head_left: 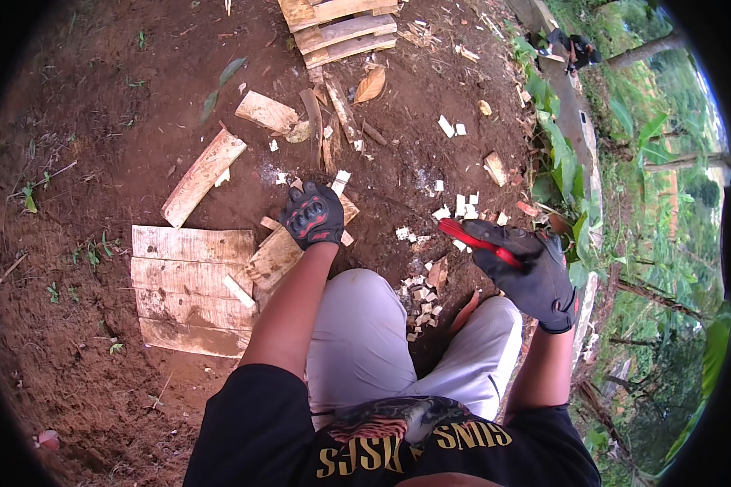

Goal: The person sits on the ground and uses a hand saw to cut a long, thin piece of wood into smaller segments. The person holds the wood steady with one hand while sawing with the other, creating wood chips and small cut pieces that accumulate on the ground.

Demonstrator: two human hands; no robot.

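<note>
My left hand, in a black glove with red trim, is closed in front of my left knee. A pale wood strip sticks out beside its fingers, and a longer wooden piece lies beneath the hand. The fingers hide how the strip is gripped. My right hand, also gloved, is held above the ground on the right, closed around a slim red-handled tool. I cannot make out the tool's working end. Small cut wood blocks are scattered between my knees and ahead of the right hand.
Flat boards lie side by side at the left. Beyond them rest a split log piece and a shorter chunk. A stack of planks stands at the far side. Green plants and a ledge border the right.
</note>
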